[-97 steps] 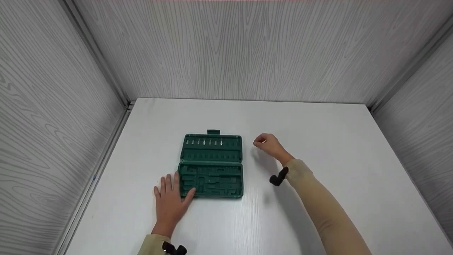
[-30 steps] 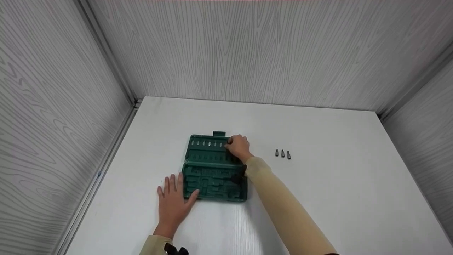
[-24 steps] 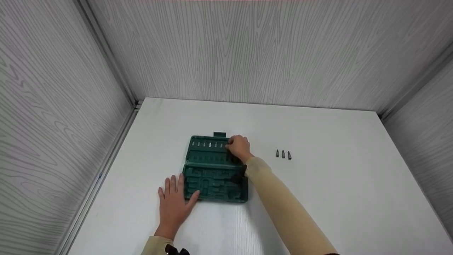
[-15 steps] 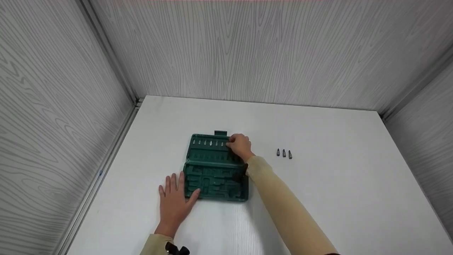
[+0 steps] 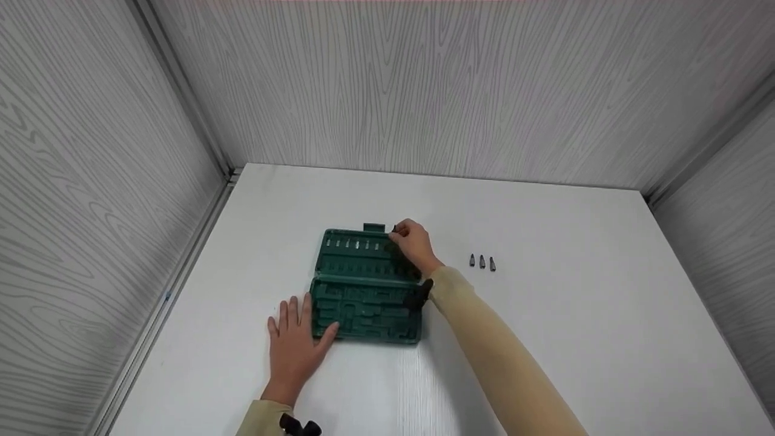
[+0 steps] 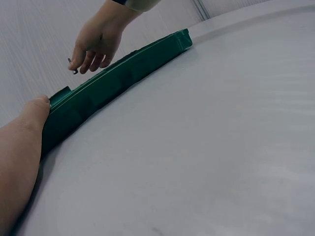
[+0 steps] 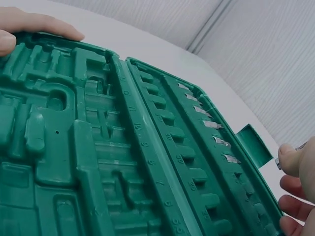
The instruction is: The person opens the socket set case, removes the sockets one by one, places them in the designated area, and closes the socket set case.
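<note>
A green plastic bit case (image 5: 366,309) lies unfolded on the white table. My left hand (image 5: 293,351) rests with fingers spread at its near left corner, the thumb (image 6: 35,110) on the case's edge. Above the case's far right part, my right hand (image 5: 415,242) pinches a small metal screwdriver bit (image 6: 74,66) between thumb and fingertips. In the right wrist view, several silvery bits (image 7: 212,124) sit in the slots of the upper half, and the slots nearest that hand hold none. The lower half's moulded recesses (image 7: 59,147) hold no tools.
Three dark bits (image 5: 482,261) stand in a short row on the table, right of the case. The case's latch tab (image 5: 374,227) sticks out at the far edge. Wood-grain panels (image 5: 387,91) enclose the table at the back and sides.
My right hand came from the table on the right to the case's upper row, and has now lifted a bit out of its slot. The left hand stays in place.
</note>
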`<state>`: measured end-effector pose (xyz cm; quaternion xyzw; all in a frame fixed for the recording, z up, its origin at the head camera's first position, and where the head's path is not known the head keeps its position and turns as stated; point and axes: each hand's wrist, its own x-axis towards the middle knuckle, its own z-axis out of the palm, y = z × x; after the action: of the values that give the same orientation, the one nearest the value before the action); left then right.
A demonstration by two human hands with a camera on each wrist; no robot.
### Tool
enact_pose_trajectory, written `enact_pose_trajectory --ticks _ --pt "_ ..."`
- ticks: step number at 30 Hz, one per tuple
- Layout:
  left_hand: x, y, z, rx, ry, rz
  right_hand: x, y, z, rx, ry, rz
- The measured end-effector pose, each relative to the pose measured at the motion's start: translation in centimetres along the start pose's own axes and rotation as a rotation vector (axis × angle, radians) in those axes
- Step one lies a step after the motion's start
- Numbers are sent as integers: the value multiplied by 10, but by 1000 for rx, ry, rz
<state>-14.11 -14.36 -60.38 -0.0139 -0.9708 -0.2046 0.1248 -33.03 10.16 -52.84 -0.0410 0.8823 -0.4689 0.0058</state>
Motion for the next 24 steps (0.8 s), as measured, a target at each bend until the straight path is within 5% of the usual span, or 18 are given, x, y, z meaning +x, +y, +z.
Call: enact_pose_trajectory --ticks 24 --pt "2 -5 -6 8 -28 -33 -26 18 -37 62 -38 65"
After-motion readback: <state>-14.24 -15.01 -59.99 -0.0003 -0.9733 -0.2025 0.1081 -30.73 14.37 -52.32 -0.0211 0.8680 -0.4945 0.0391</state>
